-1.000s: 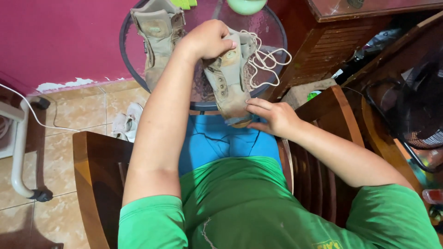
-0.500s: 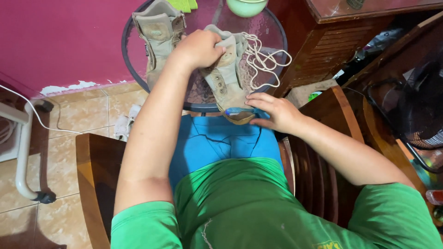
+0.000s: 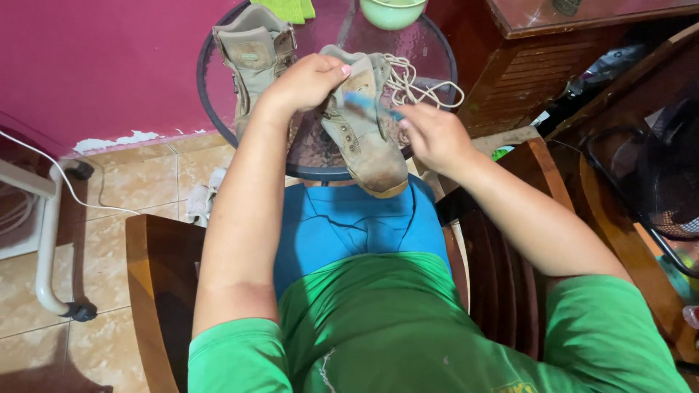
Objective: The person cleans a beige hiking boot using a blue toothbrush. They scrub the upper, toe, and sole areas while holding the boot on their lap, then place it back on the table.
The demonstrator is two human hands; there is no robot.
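Currently tan boot [image 3: 364,135] on round glass table's [image 3: 207,109] near edge, long axis 12-to-6, toe toward 6. Left hand [image 3: 306,81] clamped on collar at 11. Right hand [image 3: 429,135] at 3, fingers pinching blurred blue item [image 3: 360,104] against laces; nearer to eyelets.

Even indoor light, soft shadows, moving hands blurred.

1. The single view comes from a camera worn on the person's head, looking steeply down over the green shirt [image 3: 408,327] and lap.
2. It faces forward toward the round glass-topped table [image 3: 320,156] and the magenta wall [image 3: 95,65] beyond.
3. It sits close: forearms fill the middle, the tan tiled floor [image 3: 138,182] shows at left.
4. No second view shares the scene.
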